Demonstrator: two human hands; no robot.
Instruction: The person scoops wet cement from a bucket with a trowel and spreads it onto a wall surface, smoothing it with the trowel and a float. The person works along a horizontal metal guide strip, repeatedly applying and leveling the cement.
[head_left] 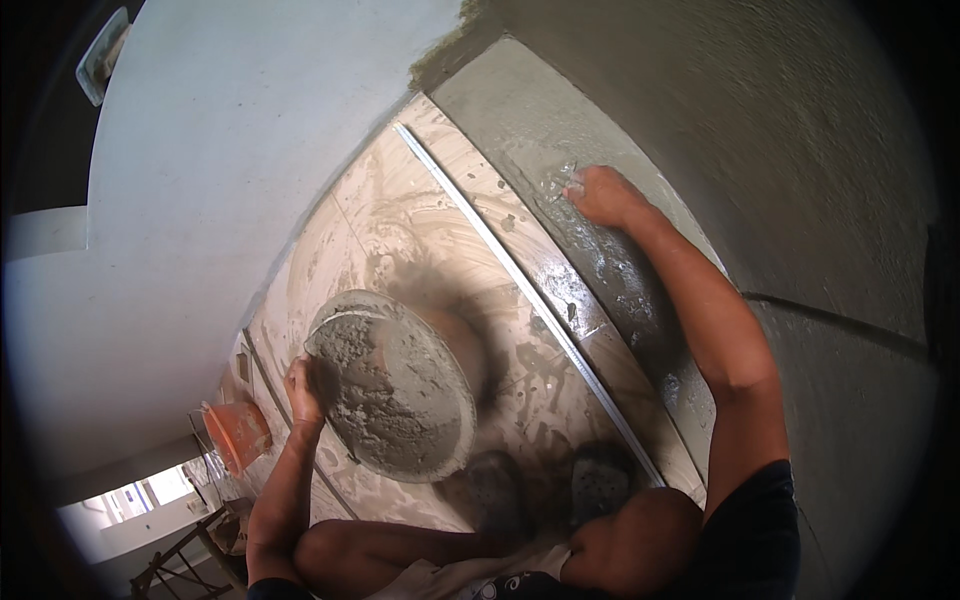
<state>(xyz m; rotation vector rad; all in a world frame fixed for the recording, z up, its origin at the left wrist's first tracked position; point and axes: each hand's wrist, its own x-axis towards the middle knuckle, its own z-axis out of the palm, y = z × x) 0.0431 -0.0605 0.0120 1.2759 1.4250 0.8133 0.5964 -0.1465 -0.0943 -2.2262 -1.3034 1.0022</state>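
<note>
A round bucket (455, 340) of wet grey mortar (395, 395) stands in front of me, left of the middle, its inside smeared with cement. My left hand (303, 388) grips its left rim, with the fingers closed over the edge. My right hand (605, 196) reaches far forward, low over a strip of wet grey cement (535, 110) along the right wall. Its fingers are curled; whether something small is in them is hidden. Glossy wet patches (600, 260) lie on the cement just below that hand.
A long metal straightedge (510, 265) lies on the smeared tile floor (385, 215) between bucket and cement strip. Freshly plastered wall (800, 170) rises at right, a pale wall (230, 170) at left. An orange bucket (238, 435) stands at lower left. My shoes (600, 485) are near the straightedge.
</note>
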